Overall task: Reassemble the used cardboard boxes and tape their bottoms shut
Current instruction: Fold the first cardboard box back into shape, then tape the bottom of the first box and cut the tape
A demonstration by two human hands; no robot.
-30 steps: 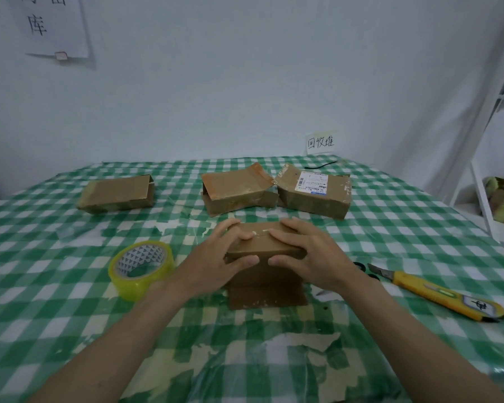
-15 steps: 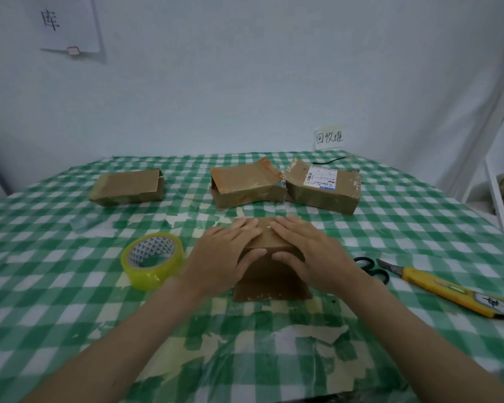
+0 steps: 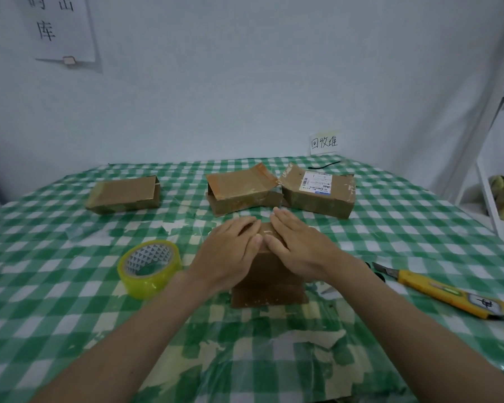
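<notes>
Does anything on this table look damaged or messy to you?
Yes. The checked tablecloth is peeling in pale patches near the front edge, with clear tape scraps stuck to it. The middle box at the back has a torn, lifted flap with orange tape residue. The utility knife lies with its blade out.

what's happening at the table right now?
A person is pressing both hands flat on top of a small cardboard box standing in front of them: left hand, right hand, fingers straight, holding the top flaps down. No tape is on that seam yet as far as the view shows. The tape roll sits untouched beside the left hand, and a yellow utility knife lies to the right. Three more boxes wait at the back of the checked tablecloth.
</notes>
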